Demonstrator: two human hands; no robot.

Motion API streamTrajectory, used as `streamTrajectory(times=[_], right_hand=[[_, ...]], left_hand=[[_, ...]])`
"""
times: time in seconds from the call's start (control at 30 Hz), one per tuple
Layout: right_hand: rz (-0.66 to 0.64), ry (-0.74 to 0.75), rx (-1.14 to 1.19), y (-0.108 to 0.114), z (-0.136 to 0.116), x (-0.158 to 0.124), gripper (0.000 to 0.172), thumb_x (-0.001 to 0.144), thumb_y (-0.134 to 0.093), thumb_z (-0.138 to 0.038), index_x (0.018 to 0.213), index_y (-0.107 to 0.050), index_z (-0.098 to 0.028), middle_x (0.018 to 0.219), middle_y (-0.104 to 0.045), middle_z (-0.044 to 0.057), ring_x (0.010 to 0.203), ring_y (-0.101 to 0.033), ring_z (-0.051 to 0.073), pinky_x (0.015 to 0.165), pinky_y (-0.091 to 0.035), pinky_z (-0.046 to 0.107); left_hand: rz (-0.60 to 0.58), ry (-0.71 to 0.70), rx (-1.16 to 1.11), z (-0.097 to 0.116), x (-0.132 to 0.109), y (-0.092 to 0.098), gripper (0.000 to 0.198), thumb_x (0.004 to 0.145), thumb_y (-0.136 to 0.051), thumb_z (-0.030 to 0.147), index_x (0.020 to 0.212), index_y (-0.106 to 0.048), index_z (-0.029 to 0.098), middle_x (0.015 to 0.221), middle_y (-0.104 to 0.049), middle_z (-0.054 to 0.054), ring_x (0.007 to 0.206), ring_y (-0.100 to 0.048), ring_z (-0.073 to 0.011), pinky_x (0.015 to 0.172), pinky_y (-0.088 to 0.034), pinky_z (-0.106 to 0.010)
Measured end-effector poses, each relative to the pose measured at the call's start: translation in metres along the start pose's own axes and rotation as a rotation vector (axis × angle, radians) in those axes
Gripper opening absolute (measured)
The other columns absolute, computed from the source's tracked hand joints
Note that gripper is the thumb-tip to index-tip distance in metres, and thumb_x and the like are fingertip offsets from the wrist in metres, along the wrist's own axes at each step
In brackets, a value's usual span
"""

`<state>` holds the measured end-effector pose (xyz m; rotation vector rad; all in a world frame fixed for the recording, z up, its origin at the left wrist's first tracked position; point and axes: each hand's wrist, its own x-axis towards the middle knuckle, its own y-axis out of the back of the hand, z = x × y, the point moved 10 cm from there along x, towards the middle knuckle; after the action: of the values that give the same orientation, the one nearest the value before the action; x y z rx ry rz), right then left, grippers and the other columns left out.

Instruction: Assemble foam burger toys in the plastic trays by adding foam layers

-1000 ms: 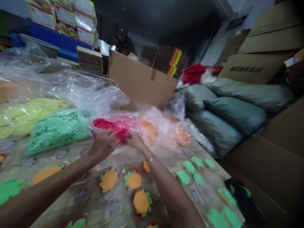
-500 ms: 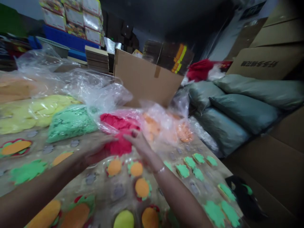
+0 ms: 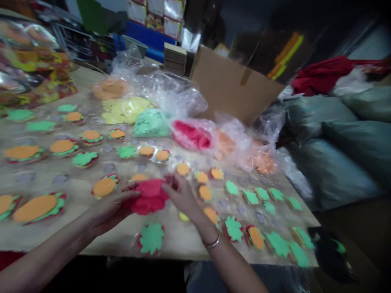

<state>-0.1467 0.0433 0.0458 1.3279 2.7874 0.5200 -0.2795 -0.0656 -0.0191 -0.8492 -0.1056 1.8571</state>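
A small stack of red scalloped felt-like pieces (image 3: 149,197) is held up over the table between both hands. My left hand (image 3: 117,205) supports the stack from the left, fingers closed around its edge. On the other side, my right hand (image 3: 180,193) pinches the stack's right edge between thumb and fingers; a bracelet is on that wrist. Beneath and around the hands lie layered sets, such as an orange-topped one (image 3: 104,186) and a green leaf-shaped one (image 3: 152,238). Behind them, an open plastic bag of red pieces (image 3: 192,136) lies on the table.
Bags of green pieces (image 3: 152,123), yellow pieces (image 3: 126,110) and orange pieces (image 3: 262,158) line the table's back. A cardboard box (image 3: 226,85) stands behind. Grey-green sacks (image 3: 324,167) are piled right. Printed packages (image 3: 36,65) sit at far left. A black item (image 3: 331,254) lies at the right corner.
Both hands have drawn back from the bag of red pieces toward the table's near side, carrying the red stack. My view has turned left and shows more of the table.
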Motion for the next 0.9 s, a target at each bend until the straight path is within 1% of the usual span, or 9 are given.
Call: streamTrajectory(times=[0.13,0.23,0.3,0.37,0.43,0.6,0.7,0.8,0.9], right_hand=[[-0.129,0.220,-0.299,-0.060,-0.040,-0.020,0.018,0.086,-0.064,-0.021,0.104,-0.064,-0.016,0.104,-0.060,0.007,0.098,-0.057,0.017,0.089,-0.048,0.030],[-0.308,0.291,-0.395,-0.105,-0.051,-0.027,0.031,0.084,-0.071,-0.039,0.106,-0.063,-0.018,0.103,-0.060,0.006,0.094,-0.057,0.018,0.085,-0.048,0.031],[-0.351,0.301,-0.430,-0.122,-0.050,-0.027,0.026,0.087,-0.068,-0.039,0.102,-0.063,-0.019,0.099,-0.061,0.005,0.086,-0.057,0.016,0.079,-0.047,0.029],[-0.341,0.321,-0.450,-0.127,-0.049,-0.026,0.011,0.092,-0.060,-0.029,0.093,-0.063,-0.018,0.091,-0.061,0.004,0.080,-0.056,0.015,0.075,-0.045,0.027],[-0.321,0.343,-0.443,-0.127,-0.050,-0.027,0.009,0.093,-0.055,-0.023,0.090,-0.062,-0.019,0.086,-0.060,0.003,0.078,-0.056,0.014,0.074,-0.043,0.027],[-0.271,0.367,-0.455,-0.125,-0.050,-0.034,0.009,0.088,-0.059,-0.025,0.094,-0.062,-0.018,0.095,-0.063,0.006,0.089,-0.058,0.018,0.079,-0.045,0.030],[-0.166,0.189,-0.313,-0.114,-0.036,-0.028,0.009,0.086,-0.053,-0.018,0.088,-0.062,-0.017,0.085,-0.063,0.004,0.079,-0.058,0.016,0.073,-0.046,0.027],[-0.092,-0.028,-0.054,-0.105,-0.017,-0.024,0.010,0.086,-0.054,-0.023,0.090,-0.061,-0.017,0.078,-0.063,0.002,0.071,-0.059,0.014,0.066,-0.046,0.025],[-0.167,-0.003,-0.001,-0.115,-0.020,-0.024,0.024,0.081,-0.065,-0.034,0.098,-0.062,-0.018,0.087,-0.066,0.003,0.075,-0.060,0.014,0.066,-0.047,0.025]], left_hand=[[0.093,-0.043,0.046,-0.009,-0.042,0.049,0.047,0.069,-0.084,0.020,0.113,-0.070,0.015,0.117,-0.070,-0.016,0.096,-0.071,-0.0277,0.078,-0.062,-0.031],[0.122,-0.079,0.049,-0.009,-0.061,0.067,0.047,0.069,-0.085,0.026,0.112,-0.071,0.016,0.120,-0.069,-0.015,0.097,-0.071,-0.0260,0.078,-0.060,-0.028],[0.128,-0.093,0.048,-0.007,-0.068,0.070,0.048,0.068,-0.086,0.028,0.112,-0.071,0.017,0.119,-0.070,-0.014,0.095,-0.071,-0.0244,0.077,-0.060,-0.026],[0.142,-0.099,0.049,-0.005,-0.071,0.070,0.052,0.064,-0.088,0.029,0.112,-0.071,0.018,0.115,-0.072,-0.013,0.092,-0.071,-0.0229,0.075,-0.059,-0.025],[0.155,-0.108,0.047,-0.004,-0.072,0.068,0.055,0.060,-0.091,0.030,0.110,-0.071,0.019,0.110,-0.074,-0.011,0.089,-0.071,-0.0216,0.074,-0.059,-0.024],[0.147,-0.187,0.071,0.004,-0.072,0.060,0.051,0.055,-0.093,0.034,0.101,-0.075,0.021,0.103,-0.076,-0.007,0.080,-0.070,-0.0178,0.069,-0.057,-0.020],[0.185,-0.191,0.068,0.007,-0.072,0.063,0.053,0.049,-0.095,0.035,0.096,-0.076,0.021,0.097,-0.076,-0.007,0.075,-0.068,-0.0169,0.065,-0.055,-0.020],[0.216,-0.196,0.054,0.011,-0.075,0.067,0.055,0.047,-0.094,0.035,0.097,-0.077,0.021,0.094,-0.077,-0.006,0.073,-0.067,-0.0184,0.063,-0.055,-0.021],[0.224,-0.272,0.124,0.023,-0.081,0.062,0.046,0.049,-0.093,0.032,0.091,-0.078,0.021,0.093,-0.077,-0.005,0.073,-0.066,-0.0175,0.062,-0.054,-0.020]])
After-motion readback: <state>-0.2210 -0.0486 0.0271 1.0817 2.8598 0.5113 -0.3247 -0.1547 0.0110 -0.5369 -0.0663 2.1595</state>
